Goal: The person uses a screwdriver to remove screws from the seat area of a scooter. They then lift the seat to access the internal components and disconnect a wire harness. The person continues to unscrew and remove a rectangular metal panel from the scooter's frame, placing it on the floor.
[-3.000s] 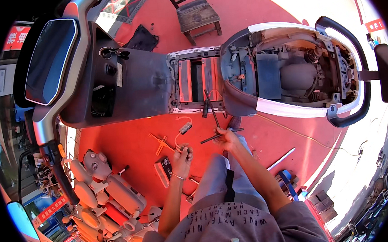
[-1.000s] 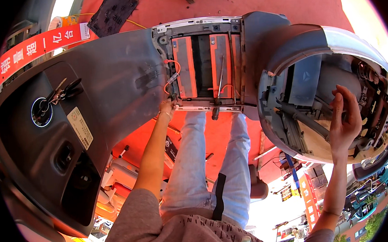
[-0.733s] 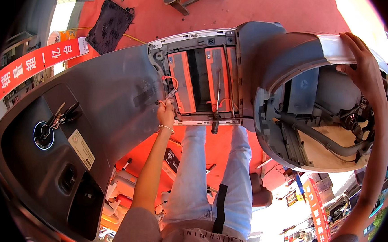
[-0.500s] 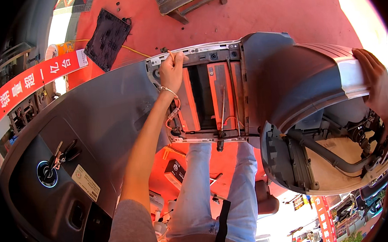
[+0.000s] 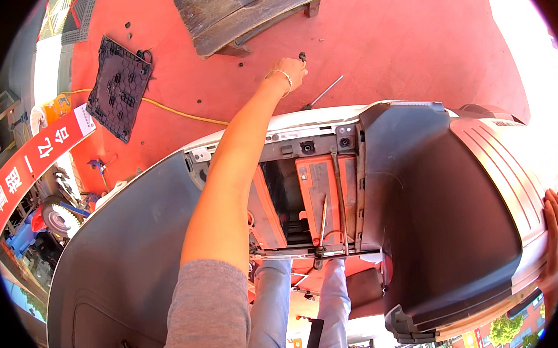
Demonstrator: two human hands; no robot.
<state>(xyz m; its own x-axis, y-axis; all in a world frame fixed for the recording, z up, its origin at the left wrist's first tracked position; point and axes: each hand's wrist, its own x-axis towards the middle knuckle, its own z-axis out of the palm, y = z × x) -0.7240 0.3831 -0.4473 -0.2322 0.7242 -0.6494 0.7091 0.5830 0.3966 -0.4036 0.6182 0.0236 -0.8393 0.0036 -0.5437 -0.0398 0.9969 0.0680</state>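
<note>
"What's biggest?"
"The scooter (image 5: pixel 447 220), an orange-edged battery (image 5: pixel 317 187) showing in its opened floor."
"Around it?"
"Beyond the scooter's far side, a wooden stool (image 5: pixel 251 11)."
"Hands?"
"The right hand (image 5: pixel 556 229) lies flat against the scooter's rear end, fingers extended. The left hand (image 5: pixel 287 73) reaches past its far edge, fingers curled."
"Holding?"
"A small dark piece (image 5: pixel 302 56) shows at the fingertips; I can't tell if it's gripped."
</note>
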